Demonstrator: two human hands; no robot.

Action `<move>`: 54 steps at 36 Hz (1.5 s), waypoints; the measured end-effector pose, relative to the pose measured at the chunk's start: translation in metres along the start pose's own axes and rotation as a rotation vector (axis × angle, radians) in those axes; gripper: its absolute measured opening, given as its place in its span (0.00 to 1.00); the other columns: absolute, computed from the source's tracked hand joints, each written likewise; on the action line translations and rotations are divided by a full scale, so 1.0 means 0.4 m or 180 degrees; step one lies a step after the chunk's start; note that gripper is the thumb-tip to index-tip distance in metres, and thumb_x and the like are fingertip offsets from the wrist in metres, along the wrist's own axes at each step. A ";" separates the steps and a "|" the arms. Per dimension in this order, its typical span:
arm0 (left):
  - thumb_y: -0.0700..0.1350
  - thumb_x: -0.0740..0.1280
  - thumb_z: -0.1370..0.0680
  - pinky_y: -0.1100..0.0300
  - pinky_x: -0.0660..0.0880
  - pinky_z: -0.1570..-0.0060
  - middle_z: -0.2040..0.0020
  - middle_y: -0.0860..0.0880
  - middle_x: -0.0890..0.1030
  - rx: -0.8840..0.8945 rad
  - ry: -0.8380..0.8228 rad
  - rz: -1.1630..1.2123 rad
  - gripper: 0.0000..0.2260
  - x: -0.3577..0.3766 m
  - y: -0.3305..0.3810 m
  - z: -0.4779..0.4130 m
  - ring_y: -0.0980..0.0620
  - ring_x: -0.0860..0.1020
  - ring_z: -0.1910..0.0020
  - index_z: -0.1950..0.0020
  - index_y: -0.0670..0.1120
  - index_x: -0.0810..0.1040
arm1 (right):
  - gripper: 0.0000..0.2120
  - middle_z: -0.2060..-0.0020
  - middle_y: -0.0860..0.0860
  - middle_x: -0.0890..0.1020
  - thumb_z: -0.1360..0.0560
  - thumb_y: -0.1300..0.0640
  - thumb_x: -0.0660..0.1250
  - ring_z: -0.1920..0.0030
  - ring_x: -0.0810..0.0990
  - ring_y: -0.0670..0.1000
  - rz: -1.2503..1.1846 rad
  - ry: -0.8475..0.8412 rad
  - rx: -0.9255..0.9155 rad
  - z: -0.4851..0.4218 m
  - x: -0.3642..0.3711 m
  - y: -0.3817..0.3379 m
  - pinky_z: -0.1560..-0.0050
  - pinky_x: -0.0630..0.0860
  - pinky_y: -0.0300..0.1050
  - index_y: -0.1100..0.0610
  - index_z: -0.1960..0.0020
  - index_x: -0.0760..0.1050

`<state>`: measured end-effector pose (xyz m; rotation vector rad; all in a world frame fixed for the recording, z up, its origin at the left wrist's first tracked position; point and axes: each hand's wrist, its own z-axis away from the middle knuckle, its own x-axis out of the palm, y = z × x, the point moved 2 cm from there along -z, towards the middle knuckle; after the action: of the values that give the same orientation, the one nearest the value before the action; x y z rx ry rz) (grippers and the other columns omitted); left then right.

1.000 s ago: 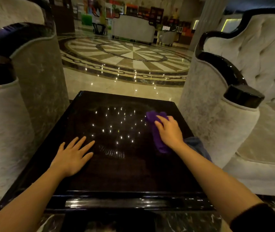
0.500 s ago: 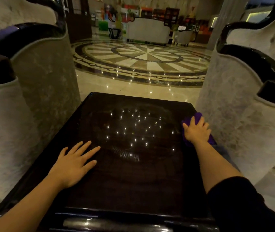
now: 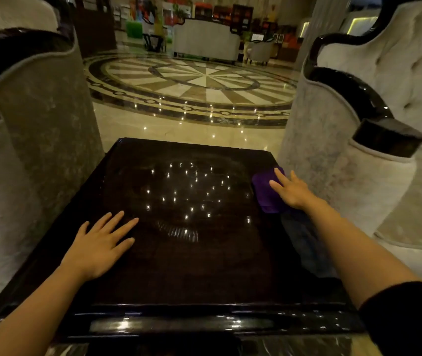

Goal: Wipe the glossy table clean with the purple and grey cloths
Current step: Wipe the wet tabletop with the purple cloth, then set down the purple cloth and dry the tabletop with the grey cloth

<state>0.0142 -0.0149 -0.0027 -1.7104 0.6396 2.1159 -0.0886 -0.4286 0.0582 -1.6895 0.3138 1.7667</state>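
Gleaming under scattered pin-lights, the polished stone floor (image 3: 179, 134) spreads out with its big round inlaid medallion of pale and tan wedges. Flanking the scene, two plush, velvety armchairs: the left armchair (image 3: 37, 119) with its curved dark lacquered trim, the right armchair (image 3: 358, 140) with button-tufted padding and a glossy black arm cap. Between them sits the glossy table (image 3: 191, 265), square, near-black, mirror-slick, with faint circular streaks and bright ceiling-light specks on its top and a rounded shiny front lip. Left hand (image 3: 99, 249) lies flat on the near-left part of the top, palm down, fingers spread, holding nothing. Right hand (image 3: 290, 191) is flat too, fingers extended and slightly fanned, pressing down on the purple cloth (image 3: 266, 194), a soft, rumpled fold at the table's right edge. Trailing toward the viewer along that same edge, under the forearm, a grey cloth (image 3: 307, 242) drapes dimly. A dark sleeve (image 3: 405, 317) bunches at the right arm.
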 end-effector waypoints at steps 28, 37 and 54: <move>0.58 0.44 0.21 0.44 0.41 0.28 0.23 0.50 0.42 0.0127 -0.0019 0.0000 0.23 0.004 -0.009 0.006 0.50 0.40 0.25 0.27 0.59 0.41 | 0.28 0.25 0.57 0.41 0.21 0.48 0.54 0.26 0.50 0.61 0.0386 -0.0059 0.0159 0.256 0.128 0.076 0.29 0.56 0.54 0.50 0.26 0.45; 0.58 0.43 0.21 0.43 0.41 0.28 0.23 0.50 0.42 0.0175 -0.0019 0.0004 0.23 0.005 -0.006 0.005 0.48 0.40 0.25 0.26 0.58 0.42 | 0.25 0.25 0.58 0.41 0.20 0.53 0.51 0.25 0.45 0.61 0.0329 -0.0083 0.0079 0.237 0.156 -0.034 0.29 0.55 0.53 0.53 0.25 0.46; 0.59 0.44 0.21 0.42 0.40 0.28 0.23 0.49 0.43 0.0219 0.0029 0.0084 0.24 0.010 -0.006 0.002 0.47 0.41 0.24 0.26 0.58 0.44 | 0.24 0.24 0.55 0.45 0.20 0.55 0.52 0.25 0.48 0.59 0.0477 -0.0166 -0.1280 0.301 0.255 -0.328 0.29 0.58 0.52 0.50 0.26 0.49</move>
<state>0.0139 -0.0125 -0.0067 -1.6845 0.7325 2.0801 -0.0992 -0.2290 0.0120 -1.9306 0.0631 2.0874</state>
